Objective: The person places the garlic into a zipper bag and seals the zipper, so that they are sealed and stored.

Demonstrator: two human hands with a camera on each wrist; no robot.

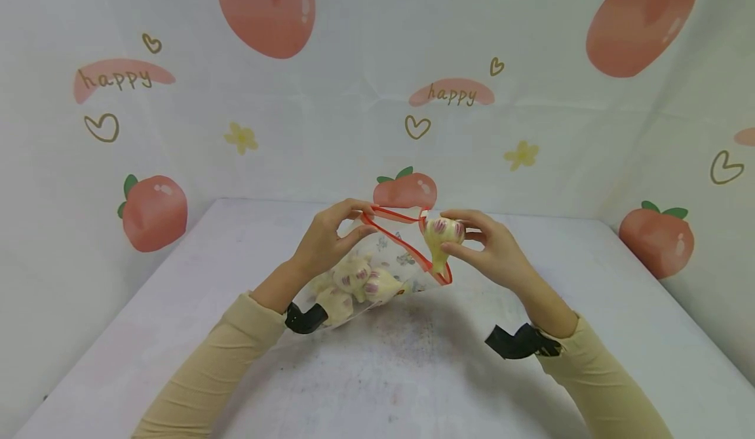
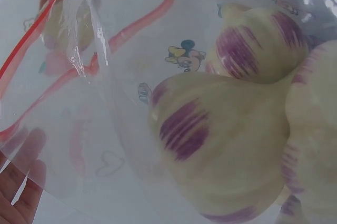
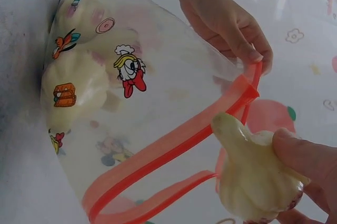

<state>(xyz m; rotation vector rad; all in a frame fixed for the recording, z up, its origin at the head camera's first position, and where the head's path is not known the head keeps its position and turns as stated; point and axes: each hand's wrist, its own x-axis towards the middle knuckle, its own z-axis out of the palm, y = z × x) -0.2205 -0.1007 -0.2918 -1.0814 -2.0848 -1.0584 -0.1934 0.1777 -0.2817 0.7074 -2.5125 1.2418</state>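
A clear zip bag [image 1: 386, 246] with a red seal and small cartoon prints stands tilted on the table, its mouth spread toward the right. My left hand [image 1: 327, 239] pinches the bag's upper rim between thumb and fingers. Inside the bag lie several garlic bulbs [image 1: 352, 275], cream with purple streaks; they fill much of the left wrist view. My right hand [image 1: 492, 246] grips another garlic bulb [image 1: 444, 230] right at the bag's mouth. In the right wrist view that bulb [image 3: 258, 176] has its stem pointing toward the red seal [image 3: 174, 150].
A white table [image 1: 377, 373] spreads under both arms. Behind it hangs a pale cloth [image 1: 330, 118] printed with red fruits, hearts and flowers. Black straps [image 1: 519, 342] sit at both wrists.
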